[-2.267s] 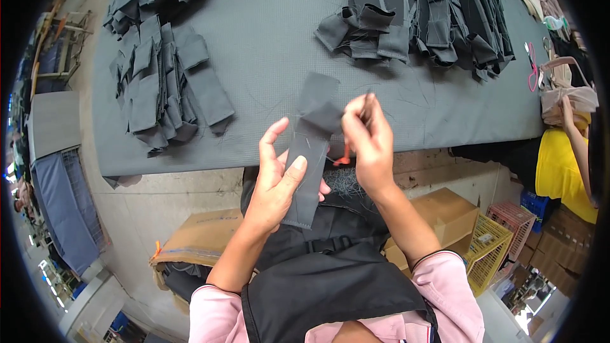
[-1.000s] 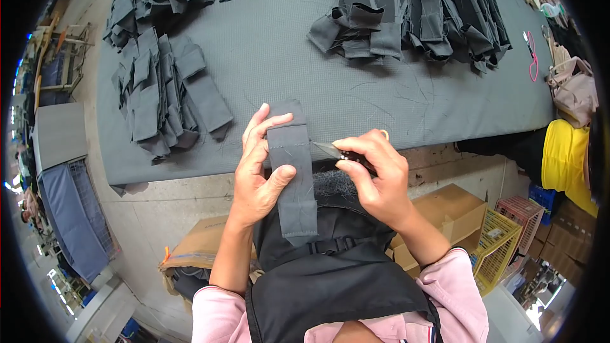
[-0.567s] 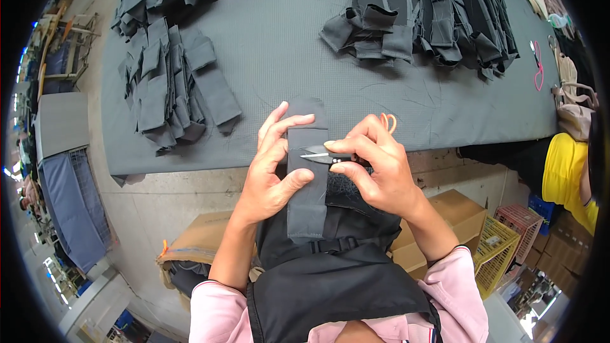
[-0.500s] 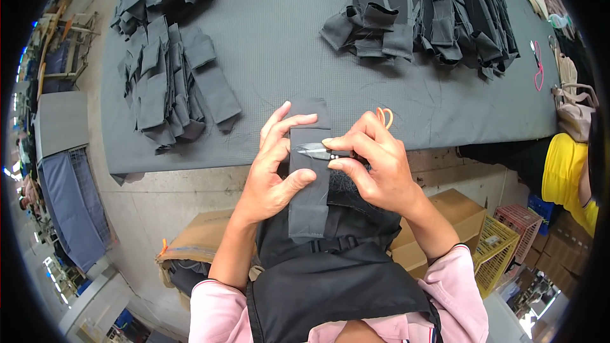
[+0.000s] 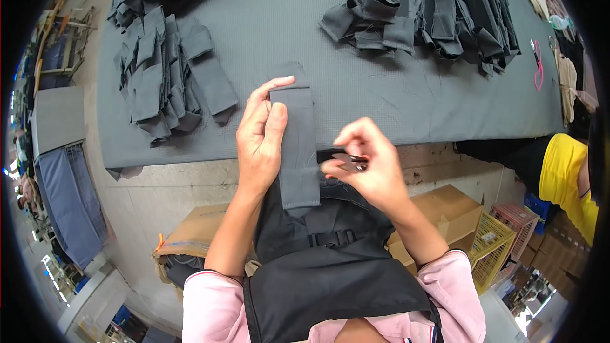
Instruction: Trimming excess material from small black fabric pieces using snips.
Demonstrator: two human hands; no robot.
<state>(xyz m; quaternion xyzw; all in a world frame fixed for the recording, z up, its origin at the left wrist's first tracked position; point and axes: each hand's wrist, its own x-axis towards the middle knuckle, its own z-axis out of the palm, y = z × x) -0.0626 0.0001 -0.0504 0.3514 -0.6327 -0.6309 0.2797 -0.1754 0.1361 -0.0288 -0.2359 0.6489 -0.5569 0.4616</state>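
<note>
A long dark grey fabric strip stretches from the near edge of the table down over my black apron. My left hand grips it near its far end, the thumb pressed along the left edge and the index finger reaching over the top. To the right of the strip, apart from it, my right hand is closed around small dark thread snips. Their blades point left toward the cloth, somewhat blurred by motion.
Grey cloth covers the table. Bundles of grey strips lie at the left, and more strips at the far right. Pink-handled scissors rest near the right edge. Cardboard boxes and a yellow crate stand below.
My left hand has slid up and left with the strip, its thumb now lying on the cloth. My right hand has drawn the snips off the strip, toward the right.
</note>
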